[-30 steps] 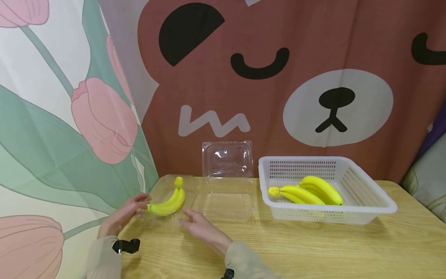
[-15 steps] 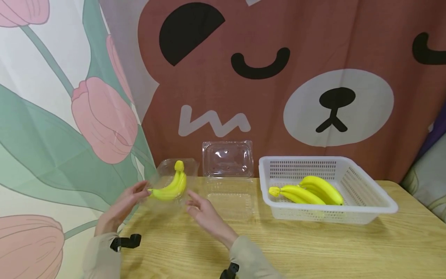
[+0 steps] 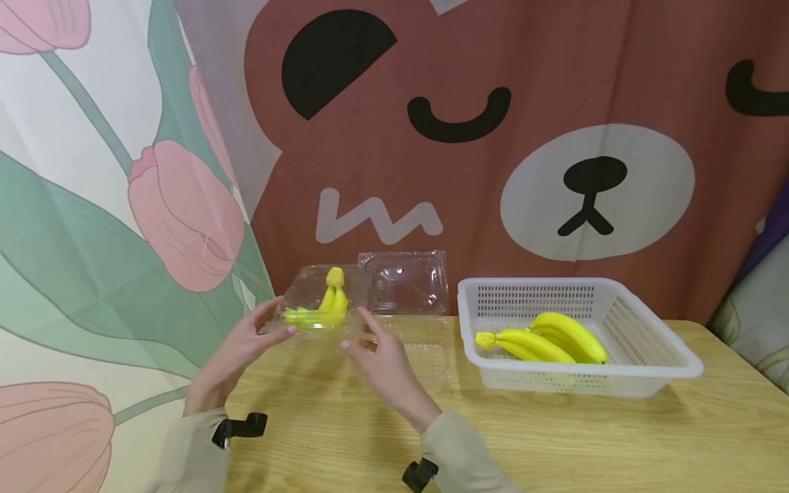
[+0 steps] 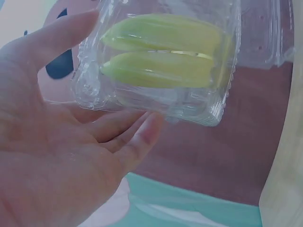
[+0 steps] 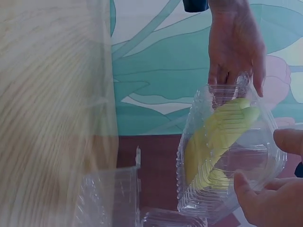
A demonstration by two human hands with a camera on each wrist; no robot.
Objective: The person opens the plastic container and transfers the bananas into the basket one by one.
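A bunch of yellow bananas lies inside a clear plastic container, held up above the table's left part. My left hand grips its left side, and my right hand holds the right side between thumb and fingers. Two banana tips, greenish at the ends, show through the plastic in the left wrist view. From the right wrist, the ridged side of the container is visible, tilted, with the left hand at its far end.
A second clear container stands on the wooden table with its lid raised. To the right, a white plastic basket holds more bananas. Printed curtains hang behind and at the left.
Both hands have lifted the container with the bananas off the table and brought it slightly right, partly in front of the other container's lid. The basket has not moved.
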